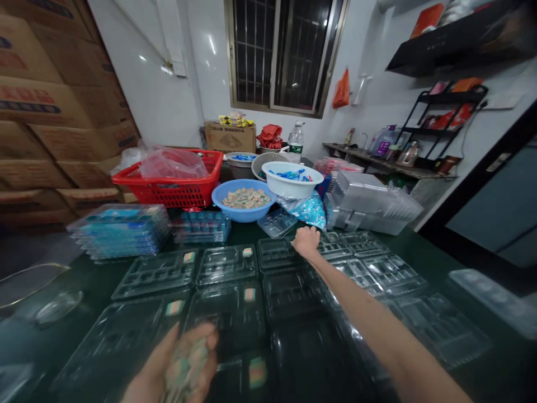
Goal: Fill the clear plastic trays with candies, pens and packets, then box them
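Note:
My left hand (187, 364), slightly blurred, is cupped around a handful of small pastel-striped blocks (188, 366) low in the view. Over the back row of clear plastic trays, my right hand (307, 240) has its fingers curled down at the upper right corner of one tray (274, 253); whatever its fingertips hold is hidden. Single striped blocks sit in the upper right corners of trays on the left, such as one block (250, 294) in the middle row and another (247, 252) behind it. Trays right of my right arm, like this one (392, 273), show no blocks.
Behind the trays stand a blue basin (243, 212) of striped blocks, a white basin (292, 184) with blue items and a red basket (168, 190). Stacked filled packs (119, 229) are at left, clear containers (364, 201) at right. Cartons (50, 112) line the left wall.

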A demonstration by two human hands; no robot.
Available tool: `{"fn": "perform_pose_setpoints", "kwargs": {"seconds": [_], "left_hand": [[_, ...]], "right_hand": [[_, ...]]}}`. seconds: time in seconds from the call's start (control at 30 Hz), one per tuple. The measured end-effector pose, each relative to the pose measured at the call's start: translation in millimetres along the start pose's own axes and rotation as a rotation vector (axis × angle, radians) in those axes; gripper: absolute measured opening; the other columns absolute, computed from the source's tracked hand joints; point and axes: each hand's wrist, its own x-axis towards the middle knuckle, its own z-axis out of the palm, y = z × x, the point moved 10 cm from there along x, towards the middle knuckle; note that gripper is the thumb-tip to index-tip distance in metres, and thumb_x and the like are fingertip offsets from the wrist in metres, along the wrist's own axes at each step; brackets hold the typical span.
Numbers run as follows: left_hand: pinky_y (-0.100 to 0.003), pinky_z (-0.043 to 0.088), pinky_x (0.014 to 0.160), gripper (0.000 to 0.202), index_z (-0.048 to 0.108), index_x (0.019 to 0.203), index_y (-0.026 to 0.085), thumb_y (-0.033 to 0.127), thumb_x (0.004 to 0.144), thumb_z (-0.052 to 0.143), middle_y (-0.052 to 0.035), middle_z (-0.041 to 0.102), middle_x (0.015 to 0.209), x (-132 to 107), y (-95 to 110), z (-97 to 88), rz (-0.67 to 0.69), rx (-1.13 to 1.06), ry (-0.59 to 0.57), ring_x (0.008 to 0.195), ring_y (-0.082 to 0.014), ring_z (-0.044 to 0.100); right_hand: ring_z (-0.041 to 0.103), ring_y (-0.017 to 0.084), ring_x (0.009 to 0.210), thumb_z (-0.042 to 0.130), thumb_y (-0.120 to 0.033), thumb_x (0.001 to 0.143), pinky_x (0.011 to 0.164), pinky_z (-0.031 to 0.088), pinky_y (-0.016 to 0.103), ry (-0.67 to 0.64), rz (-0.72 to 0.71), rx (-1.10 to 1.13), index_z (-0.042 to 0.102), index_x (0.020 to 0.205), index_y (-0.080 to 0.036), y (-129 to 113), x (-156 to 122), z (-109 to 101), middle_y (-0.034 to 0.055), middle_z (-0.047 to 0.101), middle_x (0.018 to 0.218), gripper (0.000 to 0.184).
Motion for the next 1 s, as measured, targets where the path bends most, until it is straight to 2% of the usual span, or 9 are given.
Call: {"fn": "perform_pose_setpoints", "kwargs": {"seconds": [0.1,0.17,0.23,0.33,0.37,0.43,0.6,0.83,1.0], "left_hand": [[-0.028,0.047,0.036,0.021,0.052,0.097,0.011,0.023,0.084,0.040,-0.0110,0.060,0.074,-8.4,-3.0,18.2,-0.016,-0.096,-0.037,0.050,-0.0179,0.057],[-0.022,0.040,0.032,0.024,0.051,0.093,0.010,0.027,0.086,0.035,-0.0103,0.057,0.072,-10.5,-4.9,40.6,-0.048,-0.179,-0.177,0.048,-0.0157,0.053],[-0.020,0.037,0.032,0.025,0.051,0.092,0.009,0.028,0.086,0.035,-0.0099,0.056,0.071,-8.5,-2.7,50.4,-0.032,-0.257,-0.236,0.048,-0.0143,0.051],[-0.020,0.036,0.034,0.025,0.052,0.092,0.008,0.027,0.086,0.036,-0.0091,0.055,0.069,-3.1,-4.5,50.5,-0.012,-0.311,-0.222,0.049,-0.0138,0.050],[-0.020,0.038,0.036,0.025,0.052,0.091,0.008,0.027,0.085,0.036,-0.0089,0.054,0.069,-2.2,-6.2,51.2,-0.010,-0.319,-0.225,0.050,-0.0140,0.050],[-0.023,0.042,0.042,0.026,0.052,0.090,0.008,0.027,0.085,0.036,-0.0089,0.053,0.071,-2.4,-8.9,55.9,-0.002,-0.351,-0.265,0.053,-0.0145,0.050],[-0.022,0.040,0.042,0.026,0.051,0.086,0.008,0.030,0.085,0.036,-0.0088,0.050,0.074,-6.3,-12.3,65.7,0.030,-0.432,-0.355,0.057,-0.0148,0.048],[-0.021,0.040,0.044,0.027,0.050,0.088,0.008,0.030,0.084,0.037,-0.0094,0.049,0.076,-8.9,-14.0,67.4,0.039,-0.488,-0.408,0.058,-0.0137,0.046],[-0.023,0.042,0.045,0.029,0.051,0.090,0.007,0.030,0.085,0.035,-0.0112,0.051,0.077,-14.0,-25.5,71.0,-0.041,-0.459,-0.424,0.060,-0.0155,0.049]], "right_hand": [[0.046,0.031,0.096,0.056,-0.015,0.075,0.078,0.033,0.042,-0.024,-0.080,0.031,0.063,0.081,-0.005,-20.2,-11.0,-9.3,0.0202,0.057,0.090,0.014],[0.045,0.027,0.098,0.050,-0.019,0.081,0.081,0.033,0.039,-0.042,-0.193,0.096,0.060,0.097,-0.009,-45.9,-37.4,-23.3,0.0168,0.055,0.099,0.021],[0.050,0.017,0.090,0.049,-0.026,0.084,0.079,0.036,0.028,-0.103,-0.371,0.212,0.054,0.107,-0.018,-79.4,-83.1,-43.7,0.0061,0.057,0.096,0.025],[0.052,0.012,0.084,0.058,-0.029,0.079,0.076,0.039,0.023,-0.351,-0.847,0.592,0.043,0.119,-0.025,-140.7,-186.7,-80.7,-0.0006,0.057,0.095,0.042],[0.052,0.013,0.087,0.061,-0.031,0.077,0.078,0.038,0.023,-0.389,-0.927,0.599,0.045,0.116,-0.027,-151.2,-215.4,-88.2,-0.0014,0.057,0.099,0.043],[0.053,0.015,0.083,0.064,-0.038,0.074,0.074,0.039,0.025,-0.328,-0.931,0.630,0.050,0.107,-0.025,-159.0,-246.4,-98.3,-0.0009,0.059,0.091,0.038],[0.052,0.013,0.065,0.055,-0.024,0.080,0.058,0.037,0.023,-0.195,-0.683,0.763,0.055,0.078,-0.019,-149.9,-250.1,-84.7,-0.0007,0.058,0.070,0.006],[0.049,0.009,0.059,0.047,-0.017,0.084,0.055,0.036,0.019,-0.310,-0.561,0.905,0.057,0.079,-0.019,-135.2,-246.2,-88.6,-0.0019,0.057,0.071,0.011],[0.051,0.010,0.070,0.048,-0.017,0.084,0.065,0.037,0.020,-0.376,-0.588,0.856,0.056,0.077,-0.019,-129.5,-244.8,-94.1,-0.0020,0.056,0.075,0.011]]}}
